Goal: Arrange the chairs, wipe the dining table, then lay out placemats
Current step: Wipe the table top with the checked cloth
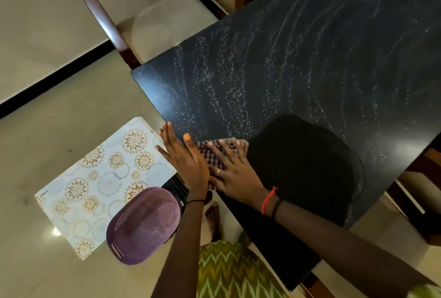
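Flanking table [286, 58] corner: patterned placemat [100, 178], purple basket [143, 226], chair [167, 18].

Glossy beige floor [71, 111] (one bright glare spot [56, 232]) crossed by a black strip [56, 78].

The bench [298, 63] has a dark, near-black top, and curved bands of fine pale droplets run across most of it. A checked cloth [214, 152] lies flat on the top close to the near edge, beside a large dark shadow. The floor [59, 116] is pale, glossy tile crossed by one black stripe [55, 78]. A wooden chair [167, 15] with a light seat stands on it at the bench's far-left side. A patterned placemat [100, 178] shows just beside the bench's near corner; whether it rests on the floor cannot be told. A purple basket [143, 223] overlaps the placemat's near edge. One bare foot [213, 219] stands on the tile.
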